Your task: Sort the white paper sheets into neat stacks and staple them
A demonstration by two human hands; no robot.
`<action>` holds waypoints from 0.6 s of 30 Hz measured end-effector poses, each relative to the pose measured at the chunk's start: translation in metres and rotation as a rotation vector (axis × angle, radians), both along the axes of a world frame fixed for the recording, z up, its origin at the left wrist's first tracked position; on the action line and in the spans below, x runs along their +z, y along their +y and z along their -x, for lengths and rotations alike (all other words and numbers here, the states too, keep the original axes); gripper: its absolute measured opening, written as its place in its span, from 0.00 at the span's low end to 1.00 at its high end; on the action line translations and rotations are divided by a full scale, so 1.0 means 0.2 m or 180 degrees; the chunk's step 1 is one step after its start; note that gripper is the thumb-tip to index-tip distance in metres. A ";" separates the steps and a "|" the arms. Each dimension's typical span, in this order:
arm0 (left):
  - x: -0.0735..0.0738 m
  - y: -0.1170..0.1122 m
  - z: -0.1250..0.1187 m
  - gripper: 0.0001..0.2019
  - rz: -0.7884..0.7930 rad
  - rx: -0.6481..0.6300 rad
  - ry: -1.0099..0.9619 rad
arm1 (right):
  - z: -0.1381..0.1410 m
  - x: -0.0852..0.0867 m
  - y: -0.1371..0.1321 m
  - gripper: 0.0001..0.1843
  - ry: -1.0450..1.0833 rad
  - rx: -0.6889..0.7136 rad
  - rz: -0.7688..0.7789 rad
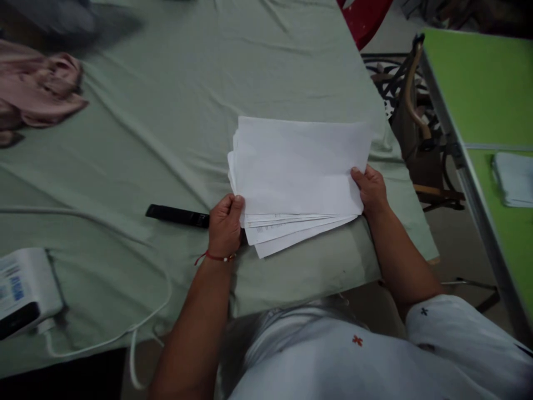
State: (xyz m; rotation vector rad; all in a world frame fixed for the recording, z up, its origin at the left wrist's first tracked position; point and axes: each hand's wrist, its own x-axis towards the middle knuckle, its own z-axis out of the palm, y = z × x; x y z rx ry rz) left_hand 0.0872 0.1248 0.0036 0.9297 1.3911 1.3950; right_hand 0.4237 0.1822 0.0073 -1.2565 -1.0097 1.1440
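A stack of white paper sheets [297, 166] is spread between both my hands over the cloth-covered table. Its top sheet is blank, while lower sheets fan out at the left and near edges, some with faint print. My left hand [225, 225] is closed on the near left corner, thumb on top. At the right edge, my right hand [372, 189] grips the sheets, its thumb lying over them. The fingers under the paper are hidden. Just left of my left hand lies a black elongated object [177, 215], partly covered by that hand; I cannot tell its kind.
A green cloth [175, 100] covers the table. Pinkish fabric [45, 91] lies at the far left. A white box-shaped device [31, 286] with a cable [108, 338] sits near left. To the right stand a green table [487, 94] holding papers [516, 178] and a red chair [366, 22].
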 end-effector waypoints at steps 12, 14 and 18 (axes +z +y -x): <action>0.07 0.00 0.00 0.30 -0.0338 -0.0547 -0.0552 | -0.09 0.04 -0.03 0.26 0.0122 0.0098 -0.0299; 0.09 0.01 0.01 0.30 -0.0364 -0.0629 -0.0450 | -0.10 0.05 -0.04 0.26 0.0045 0.0041 -0.0505; 0.15 0.01 0.00 0.21 -0.0386 -0.0230 0.0099 | -0.13 0.07 -0.07 0.26 -0.0168 0.0010 -0.0538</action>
